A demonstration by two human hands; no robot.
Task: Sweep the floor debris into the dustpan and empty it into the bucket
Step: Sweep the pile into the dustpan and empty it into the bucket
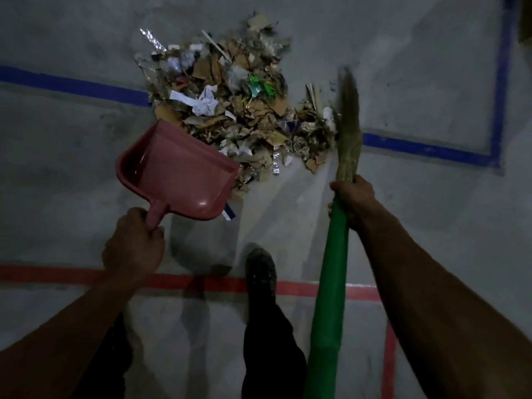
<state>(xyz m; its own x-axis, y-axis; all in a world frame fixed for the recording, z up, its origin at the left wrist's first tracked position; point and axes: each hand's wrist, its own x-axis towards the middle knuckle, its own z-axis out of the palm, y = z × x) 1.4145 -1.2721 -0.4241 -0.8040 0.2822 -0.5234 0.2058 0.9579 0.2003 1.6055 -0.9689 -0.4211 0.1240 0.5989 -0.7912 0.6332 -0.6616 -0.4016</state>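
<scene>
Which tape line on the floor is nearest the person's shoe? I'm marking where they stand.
The red tape line: it passes right by the shoe, running left to right. The blue lines lie farther off, up by the debris pile.

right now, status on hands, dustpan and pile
Left hand grips pink dustpan, pan empty at pile edge. Right hand holds broom beside debris pile. Bucket not in view.
</scene>
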